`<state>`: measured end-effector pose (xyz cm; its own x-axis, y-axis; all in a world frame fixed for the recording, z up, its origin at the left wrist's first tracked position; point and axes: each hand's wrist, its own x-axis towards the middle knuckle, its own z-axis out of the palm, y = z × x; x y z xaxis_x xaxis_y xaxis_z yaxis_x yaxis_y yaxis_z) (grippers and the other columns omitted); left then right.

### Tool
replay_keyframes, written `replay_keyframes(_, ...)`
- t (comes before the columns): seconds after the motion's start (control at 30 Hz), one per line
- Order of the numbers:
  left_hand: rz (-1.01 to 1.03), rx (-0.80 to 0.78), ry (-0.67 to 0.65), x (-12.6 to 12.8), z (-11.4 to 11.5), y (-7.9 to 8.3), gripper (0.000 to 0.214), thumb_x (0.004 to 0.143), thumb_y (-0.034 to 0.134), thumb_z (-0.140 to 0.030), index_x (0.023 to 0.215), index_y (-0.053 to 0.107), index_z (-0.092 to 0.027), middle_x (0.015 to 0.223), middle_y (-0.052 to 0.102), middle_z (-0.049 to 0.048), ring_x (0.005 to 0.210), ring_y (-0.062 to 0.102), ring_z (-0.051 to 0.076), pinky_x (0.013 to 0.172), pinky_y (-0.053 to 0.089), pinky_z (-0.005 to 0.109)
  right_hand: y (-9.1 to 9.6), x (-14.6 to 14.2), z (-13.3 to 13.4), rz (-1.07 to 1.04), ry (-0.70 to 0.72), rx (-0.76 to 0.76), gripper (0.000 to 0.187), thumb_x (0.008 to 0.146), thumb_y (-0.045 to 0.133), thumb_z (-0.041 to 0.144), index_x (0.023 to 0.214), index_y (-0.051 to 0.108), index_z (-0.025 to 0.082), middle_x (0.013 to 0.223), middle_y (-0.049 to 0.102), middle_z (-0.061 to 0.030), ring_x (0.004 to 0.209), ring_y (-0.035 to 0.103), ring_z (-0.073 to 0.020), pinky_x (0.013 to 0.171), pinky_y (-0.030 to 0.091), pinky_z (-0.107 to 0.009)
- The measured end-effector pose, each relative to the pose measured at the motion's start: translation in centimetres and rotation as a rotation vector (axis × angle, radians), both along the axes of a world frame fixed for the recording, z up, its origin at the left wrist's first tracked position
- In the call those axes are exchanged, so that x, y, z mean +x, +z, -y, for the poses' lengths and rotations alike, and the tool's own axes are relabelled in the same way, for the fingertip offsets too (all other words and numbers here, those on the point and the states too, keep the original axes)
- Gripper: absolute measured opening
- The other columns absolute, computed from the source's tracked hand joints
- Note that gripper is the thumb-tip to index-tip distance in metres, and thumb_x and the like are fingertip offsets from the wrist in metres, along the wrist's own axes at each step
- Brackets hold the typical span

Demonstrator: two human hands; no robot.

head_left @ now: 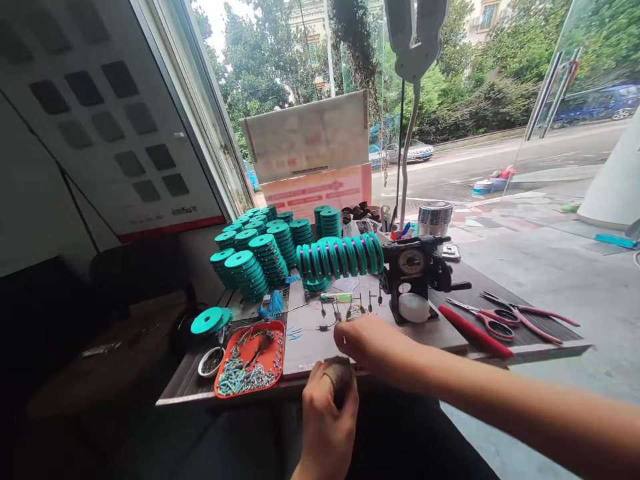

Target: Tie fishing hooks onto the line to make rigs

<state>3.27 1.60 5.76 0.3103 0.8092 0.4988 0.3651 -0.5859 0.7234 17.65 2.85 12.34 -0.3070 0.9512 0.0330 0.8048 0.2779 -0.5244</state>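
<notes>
Grip's curled on both sides, can't tell if it's closed on anything: right hand [364,343] by the little black bits [323,327] on the board [306,352], left hand [327,417] nearer me. Red tray [279,335] probably keeps loose parts from rolling off.

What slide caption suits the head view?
Both hands close together at a worktable near stacked turquoise spools and an orange tray.
</notes>
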Motion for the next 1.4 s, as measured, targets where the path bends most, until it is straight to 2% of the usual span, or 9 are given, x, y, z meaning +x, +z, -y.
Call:
replay_keyframes(0.13,0.295,-0.62,-0.125,0.5,0.9,-0.1,0.009,0.073,0.061,-0.022,0.069,0.061,-0.015,0.067,0.062,0.0022,0.069,0.055,0.017,0.068,0.044,0.027,-4.7,1.3,5.5,-0.458,-0.169,0.359,0.015,0.085,0.043,0.019,0.088,0.058,0.019,0.099,0.056,-0.0088,0.091,0.055,-0.0199,0.08,0.044,-0.034)
replay_keyframes(0.3,0.44,-0.816,-0.129,1.0,1.0,0.0,0.009,0.064,0.068,-0.021,0.063,0.063,-0.013,0.064,0.063,0.0018,0.067,0.053,0.015,0.068,0.041,0.026,-11.6,-1.3,7.3,-1.423,-0.317,-0.356,0.033,0.065,0.069,0.038,0.088,0.055,0.019,0.086,0.055,-0.0012,0.051,0.051,-0.0085,0.047,0.042,-0.023)
replay_keyframes(0.43,0.433,-0.823,-0.083,1.1,1.2,0.3,0.012,0.061,0.071,-0.022,0.059,0.063,-0.013,0.061,0.062,0.0014,0.065,0.052,0.014,0.065,0.04,0.025,-13.1,-4.0,6.0,-1.638,-0.308,-0.473,0.044,0.058,0.073,0.05,0.079,0.056,0.016,0.058,0.046,0.0056,0.042,0.039,-0.004,0.043,0.032,-0.018)
replay_keyframes(0.63,0.388,-0.94,-0.109,1.5,1.1,0.3,0.013,0.062,0.069,-0.024,0.061,0.063,-0.014,0.057,0.056,-0.0022,0.054,0.043,0.009,0.054,0.033,0.022,-12.6,-2.2,6.8,-1.453,-0.331,-0.334,0.038,0.074,0.057,0.053,0.067,0.047,0.017,0.053,0.042,0.0061,0.043,0.036,-0.0054,0.043,0.031,-0.018)
replay_keyframes(0.83,0.413,-1.248,-0.15,2.7,0.3,0.7,0.01,0.052,0.068,-0.018,0.06,0.064,-0.015,0.056,0.051,-0.0039,0.056,0.039,0.009,0.052,0.027,0.021,-12.8,1.9,6.8,-0.37,-0.163,0.466,0.033,0.091,0.03,0.015,0.065,0.051,0.016,0.054,0.052,0.0001,0.047,0.045,-0.0115,0.047,0.03,-0.023)
replay_keyframes(0.97,0.266,-0.964,-0.092,2.7,0.5,0.7,0.007,0.056,0.068,-0.016,0.056,0.06,-0.015,0.054,0.049,-0.0046,0.054,0.038,0.009,0.053,0.029,0.022,-11.5,1.8,7.5,-0.142,-0.013,0.63,0.028,0.08,0.036,0.002,0.064,0.055,0.015,0.052,0.057,-0.0034,0.044,0.045,-0.0138,0.047,0.026,-0.029)
replay_keyframes(1.07,0.252,-0.72,-0.043,1.8,1.0,0.7,0.011,0.059,0.068,-0.018,0.056,0.058,-0.015,0.059,0.052,-0.0026,0.06,0.044,0.012,0.059,0.036,0.024,-7.6,0.9,7.1,0.163,0.234,0.692,0.016,0.074,0.047,0.005,0.066,0.059,0.013,0.056,0.058,-0.0037,0.045,0.045,-0.015,0.046,0.025,-0.03)
replay_keyframes(1.23,0.462,-0.773,-0.097,0.4,1.3,0.7,0.019,0.058,0.074,-0.03,0.06,0.06,-0.017,0.057,0.056,-0.0017,0.06,0.05,0.015,0.059,0.041,0.026,-1.3,-0.5,1.7,0.306,0.74,0.583,0.007,0.082,0.053,0.013,0.08,0.059,0.013,0.073,0.061,-0.0038,0.063,0.049,-0.0159,0.055,0.031,-0.029)
replay_keyframes(1.4,0.528,-0.76,-0.046,-0.3,0.6,0.0,0.02,0.06,0.072,-0.034,0.06,0.061,-0.018,0.056,0.058,-0.0018,0.063,0.053,0.017,0.067,0.042,0.029,-1.5,-1.3,-2.6,0.169,0.693,0.421,0.008,0.078,0.055,0.006,0.076,0.058,0.013,0.067,0.058,-0.0008,0.055,0.044,-0.0108,0.05,0.029,-0.023)
